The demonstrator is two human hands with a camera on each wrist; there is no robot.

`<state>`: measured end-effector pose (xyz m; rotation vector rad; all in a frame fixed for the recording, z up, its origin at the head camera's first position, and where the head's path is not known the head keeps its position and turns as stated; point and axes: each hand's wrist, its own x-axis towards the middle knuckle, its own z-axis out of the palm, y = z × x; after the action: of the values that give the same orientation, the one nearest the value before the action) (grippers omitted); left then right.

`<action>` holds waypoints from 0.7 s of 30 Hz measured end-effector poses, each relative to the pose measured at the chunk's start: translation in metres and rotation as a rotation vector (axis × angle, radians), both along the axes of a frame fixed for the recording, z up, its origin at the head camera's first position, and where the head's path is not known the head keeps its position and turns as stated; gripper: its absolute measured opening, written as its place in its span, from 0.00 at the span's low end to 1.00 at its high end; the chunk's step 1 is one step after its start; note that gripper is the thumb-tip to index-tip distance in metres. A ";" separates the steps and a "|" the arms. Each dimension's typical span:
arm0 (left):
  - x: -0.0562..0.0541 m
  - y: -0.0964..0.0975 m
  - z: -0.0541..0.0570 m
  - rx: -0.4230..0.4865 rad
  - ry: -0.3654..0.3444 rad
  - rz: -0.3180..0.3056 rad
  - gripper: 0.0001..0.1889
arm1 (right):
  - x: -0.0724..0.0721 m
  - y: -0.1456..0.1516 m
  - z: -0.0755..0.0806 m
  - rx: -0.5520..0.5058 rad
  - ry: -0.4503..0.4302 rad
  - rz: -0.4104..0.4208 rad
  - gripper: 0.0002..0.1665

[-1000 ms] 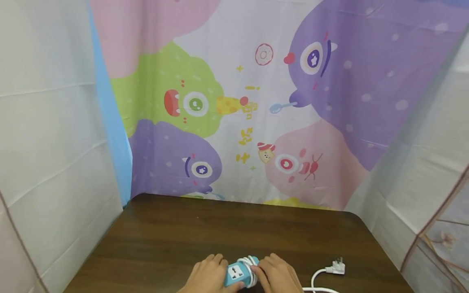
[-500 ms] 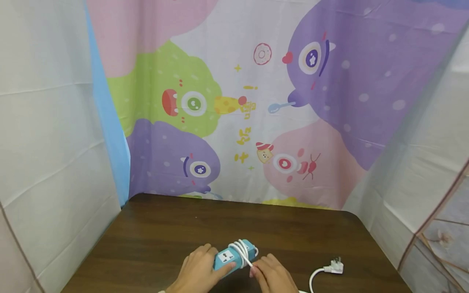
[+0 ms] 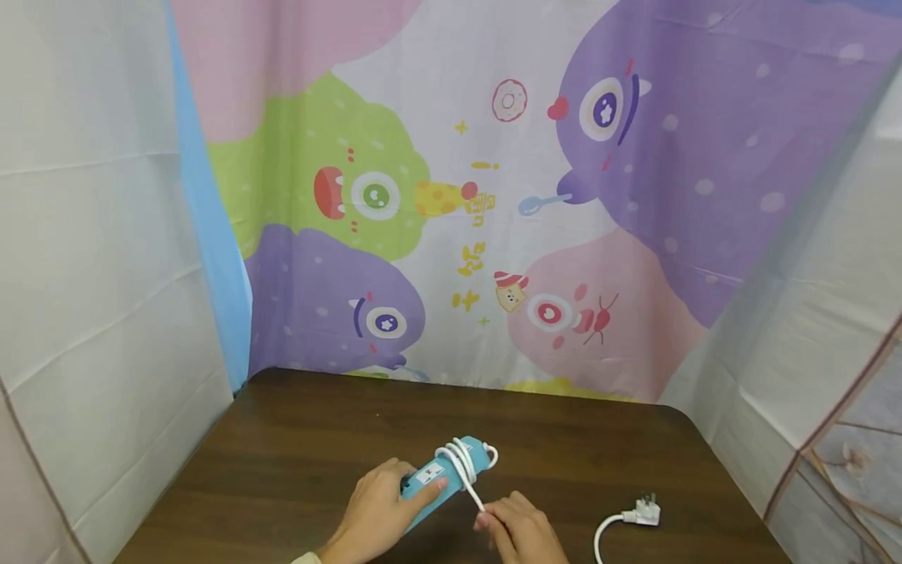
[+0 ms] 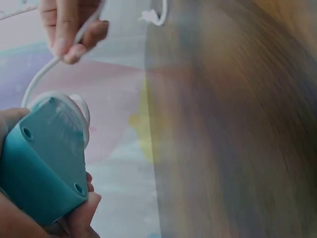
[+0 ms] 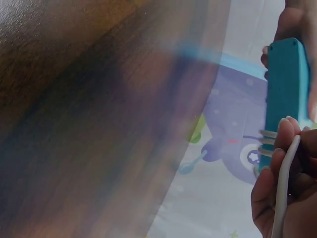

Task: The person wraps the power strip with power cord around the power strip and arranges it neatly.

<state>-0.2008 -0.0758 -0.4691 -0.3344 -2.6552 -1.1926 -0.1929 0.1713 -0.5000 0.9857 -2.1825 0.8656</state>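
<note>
At six o'clock over the dark table [image 3: 303,446], the left hand [image 3: 377,501] grips a blue power strip [image 3: 449,473]; the right hand [image 3: 523,529] pinches its white cord [image 3: 474,494]; cartoon curtain [image 3: 458,345] at twelve

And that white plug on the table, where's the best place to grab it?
Probably hold the plug by its chunky body, coming from the near right: the cord leaves on its left, and the prongs point toward the top of the head view.
</note>
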 end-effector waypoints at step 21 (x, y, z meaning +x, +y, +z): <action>0.000 -0.007 0.011 0.261 -0.129 -0.391 0.18 | -0.016 0.012 -0.011 0.051 -0.070 0.076 0.07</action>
<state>-0.2009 -0.0824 -0.4581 -0.7786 -2.5666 -1.7069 -0.2085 0.1835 -0.5112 1.0840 -2.2485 0.8951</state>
